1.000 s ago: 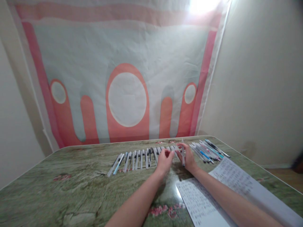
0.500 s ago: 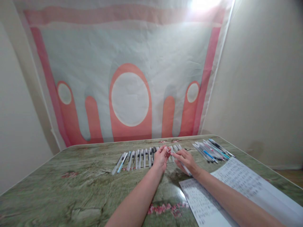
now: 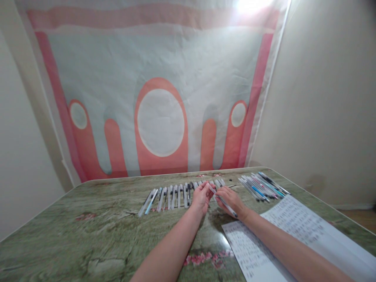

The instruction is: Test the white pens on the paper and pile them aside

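My right hand [image 3: 232,199] grips a white pen [image 3: 223,200] that lies slantwise across its fingers, tip end pointing up-left. My left hand [image 3: 201,197] pinches the pen's upper end [image 3: 210,188] with thumb and fingers closed on it. Both hands hover just in front of a row of several white and grey pens [image 3: 172,196] laid side by side on the green marbled table [image 3: 102,231].
A second bunch of several pens [image 3: 261,186], some blue and pink, lies at the right back of the table. Two sheets of written paper [image 3: 290,231] lie under my right forearm. A pink-and-white cloth [image 3: 160,98] hangs behind the table.
The pen in my right hand went from upright to slanted low across the fingers. My left hand came onto its upper end. The camera shifted slightly.
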`<state>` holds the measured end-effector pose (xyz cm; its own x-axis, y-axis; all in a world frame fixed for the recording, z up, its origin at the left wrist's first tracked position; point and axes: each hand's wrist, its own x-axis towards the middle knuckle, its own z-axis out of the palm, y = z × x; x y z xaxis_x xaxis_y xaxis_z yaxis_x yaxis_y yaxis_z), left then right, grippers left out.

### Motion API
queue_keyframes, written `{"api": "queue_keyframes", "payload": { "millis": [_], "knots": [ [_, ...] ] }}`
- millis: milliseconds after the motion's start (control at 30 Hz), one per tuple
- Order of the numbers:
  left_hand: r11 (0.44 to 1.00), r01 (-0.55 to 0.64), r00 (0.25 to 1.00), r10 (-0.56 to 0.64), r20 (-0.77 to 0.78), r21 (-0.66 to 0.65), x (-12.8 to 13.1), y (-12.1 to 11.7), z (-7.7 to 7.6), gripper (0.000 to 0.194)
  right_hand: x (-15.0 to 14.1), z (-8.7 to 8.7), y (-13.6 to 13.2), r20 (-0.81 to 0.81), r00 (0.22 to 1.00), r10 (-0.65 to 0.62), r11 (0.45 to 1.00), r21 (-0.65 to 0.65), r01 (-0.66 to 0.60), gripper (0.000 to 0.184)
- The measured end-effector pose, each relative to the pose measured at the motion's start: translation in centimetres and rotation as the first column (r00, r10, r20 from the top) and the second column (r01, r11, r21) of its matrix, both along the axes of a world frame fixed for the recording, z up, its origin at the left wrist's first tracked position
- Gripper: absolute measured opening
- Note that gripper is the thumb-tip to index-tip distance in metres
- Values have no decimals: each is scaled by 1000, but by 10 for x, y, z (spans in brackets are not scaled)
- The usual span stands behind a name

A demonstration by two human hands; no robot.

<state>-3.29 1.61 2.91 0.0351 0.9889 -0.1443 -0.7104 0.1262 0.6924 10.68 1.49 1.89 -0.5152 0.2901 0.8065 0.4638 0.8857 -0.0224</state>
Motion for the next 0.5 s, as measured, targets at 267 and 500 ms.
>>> {"api": "queue_keyframes", "payload": {
  "millis": [267, 500],
  "knots": [
    [999, -48, 997, 48, -61, 2, -3, 4, -1, 27, 21, 5, 24, 124, 992, -21, 985, -165, 41, 48],
    [999, -35, 998, 36, -48, 30, 0, 5, -6, 24, 58, -5, 154, 427, 842, -328, 753, -419, 507, 45]
  ]
}}
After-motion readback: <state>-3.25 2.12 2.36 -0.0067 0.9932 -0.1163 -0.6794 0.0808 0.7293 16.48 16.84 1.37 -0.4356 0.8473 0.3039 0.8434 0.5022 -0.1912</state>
